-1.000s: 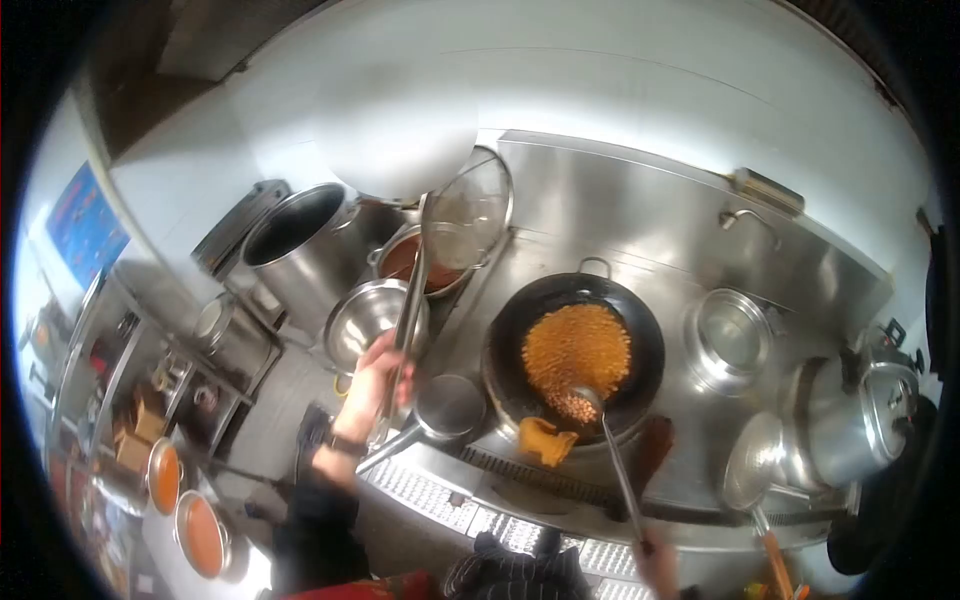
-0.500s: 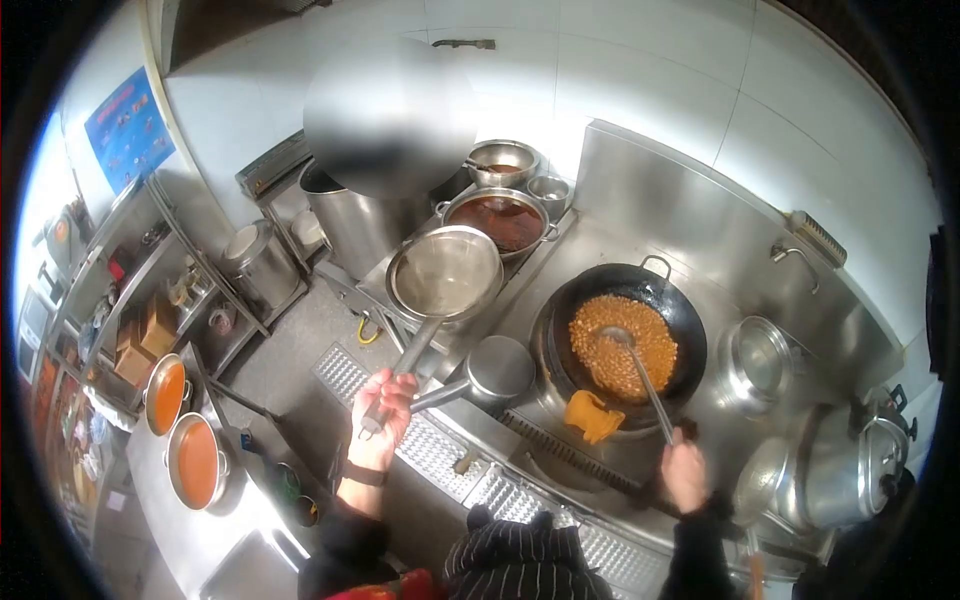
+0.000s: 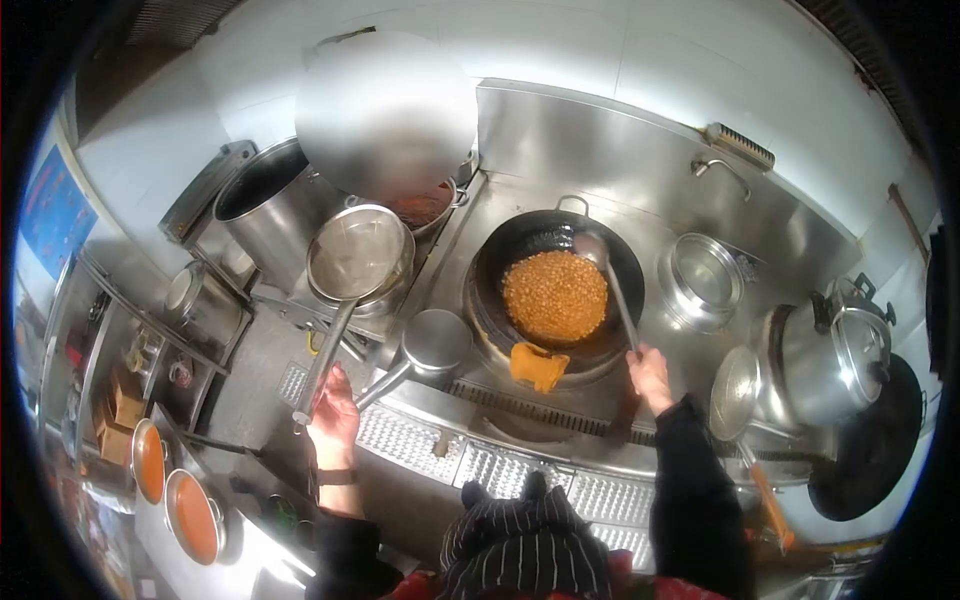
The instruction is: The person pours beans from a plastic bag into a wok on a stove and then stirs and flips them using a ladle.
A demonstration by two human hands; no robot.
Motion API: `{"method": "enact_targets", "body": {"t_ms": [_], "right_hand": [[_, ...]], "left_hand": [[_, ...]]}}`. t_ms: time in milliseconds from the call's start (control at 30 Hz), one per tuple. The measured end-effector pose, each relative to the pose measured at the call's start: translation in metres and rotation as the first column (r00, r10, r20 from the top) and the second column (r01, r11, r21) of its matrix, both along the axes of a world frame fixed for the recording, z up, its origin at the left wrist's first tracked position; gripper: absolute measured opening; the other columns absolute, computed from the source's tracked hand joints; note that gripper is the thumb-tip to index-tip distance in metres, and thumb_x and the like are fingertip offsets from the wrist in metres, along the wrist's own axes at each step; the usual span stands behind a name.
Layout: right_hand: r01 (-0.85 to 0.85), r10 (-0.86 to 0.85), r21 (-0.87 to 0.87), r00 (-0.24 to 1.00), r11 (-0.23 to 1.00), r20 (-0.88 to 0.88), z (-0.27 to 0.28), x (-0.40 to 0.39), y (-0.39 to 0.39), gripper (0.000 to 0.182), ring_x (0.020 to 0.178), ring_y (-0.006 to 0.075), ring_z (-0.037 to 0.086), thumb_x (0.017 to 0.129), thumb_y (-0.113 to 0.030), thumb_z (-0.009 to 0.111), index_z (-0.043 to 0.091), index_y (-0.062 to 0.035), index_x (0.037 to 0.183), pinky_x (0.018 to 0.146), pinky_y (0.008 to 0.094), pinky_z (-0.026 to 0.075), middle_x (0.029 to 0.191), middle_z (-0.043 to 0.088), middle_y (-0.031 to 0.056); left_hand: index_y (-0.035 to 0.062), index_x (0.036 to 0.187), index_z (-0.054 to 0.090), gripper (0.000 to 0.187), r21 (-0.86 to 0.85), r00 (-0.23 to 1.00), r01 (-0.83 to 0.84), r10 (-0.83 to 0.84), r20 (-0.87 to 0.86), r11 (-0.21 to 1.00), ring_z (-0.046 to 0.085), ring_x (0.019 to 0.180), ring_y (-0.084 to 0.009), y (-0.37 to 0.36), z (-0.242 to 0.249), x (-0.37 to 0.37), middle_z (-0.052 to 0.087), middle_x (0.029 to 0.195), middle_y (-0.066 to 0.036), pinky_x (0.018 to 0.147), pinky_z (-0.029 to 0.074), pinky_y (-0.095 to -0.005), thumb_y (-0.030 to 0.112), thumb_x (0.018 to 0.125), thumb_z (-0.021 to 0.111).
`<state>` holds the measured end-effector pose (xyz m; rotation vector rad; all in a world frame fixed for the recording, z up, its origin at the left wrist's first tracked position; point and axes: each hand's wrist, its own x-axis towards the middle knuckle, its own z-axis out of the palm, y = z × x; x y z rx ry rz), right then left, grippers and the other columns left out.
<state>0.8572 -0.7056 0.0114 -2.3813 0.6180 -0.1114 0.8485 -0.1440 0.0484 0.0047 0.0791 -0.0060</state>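
My right hand point(image 3: 652, 378) is closed around the handle of a ladle point(image 3: 622, 305). The ladle's bowl rests at the far right inside wall of a black wok point(image 3: 625, 255), beside the food. Small brown pieces in orange-brown sauce point(image 3: 555, 295) fill the wok's middle. An orange cloth point(image 3: 537, 368) lies over its near rim. On the left, my left hand point(image 3: 335, 420) has its fingers bent around the long handle of a round metal strainer point(image 3: 360, 250), which is held over the stove's left side. Below the strainer, a saucepan point(image 3: 436, 340) points its handle towards this hand.
A tall stockpot point(image 3: 265, 200) and a pot of dark red sauce point(image 3: 425, 205) stand behind the strainer. Right of the wok are stacked metal bowls point(image 3: 705, 275), a skimmer point(image 3: 735, 390) and a pressure cooker point(image 3: 850, 350). Two pots of orange liquid point(image 3: 195, 515) sit lower left.
The view has turned to the right. The ladle has moved from the middle of the food to the wok's far right side. The strainer is still in my left hand.
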Motion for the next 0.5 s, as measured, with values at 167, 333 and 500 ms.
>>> {"method": "enact_targets", "body": {"t_ms": [167,333,500], "right_hand": [[0.132,-0.020,0.769,0.988,0.626,-0.153,0.015,-0.034,0.040,0.016,0.046,0.0099,0.046,0.097,-0.014,0.058,0.058,0.0000,0.104,0.036,0.0273,0.036,0.064,0.049,0.0006],[0.191,-0.013,0.830,0.976,0.524,-0.216,0.042,-0.077,0.063,0.011,0.046,0.0095,0.046,0.096,-0.013,0.059,0.055,-0.0032,0.095,0.035,0.0262,0.035,0.066,0.049,0.0008],[0.151,0.028,0.715,0.972,0.682,-0.233,0.028,-0.132,0.052,0.016,0.046,0.0177,0.053,0.096,-0.017,0.060,0.061,-0.0019,0.100,0.040,0.0333,0.042,0.064,0.056,0.0062]], "left_hand": [[0.0028,0.103,0.065,0.017,0.285,0.922,0.171,-0.052,-0.383,0.943,0.062,0.066,-0.0080,-0.002,-0.051,-0.015,0.069,0.085,-0.004,0.057,0.054,-0.0181,0.017,0.099,0.057],[0.0095,0.092,0.062,0.015,0.358,0.885,0.273,-0.087,-0.457,0.893,0.056,0.059,-0.0048,-0.027,-0.104,-0.065,0.061,0.072,0.003,0.049,0.048,-0.0172,0.023,0.099,0.060],[0.0040,0.100,0.060,0.006,0.673,0.776,0.291,0.245,-0.582,0.680,0.056,0.065,-0.0104,-0.057,-0.128,-0.097,0.058,0.080,-0.001,0.054,0.044,-0.0195,0.006,0.094,0.061]]}}
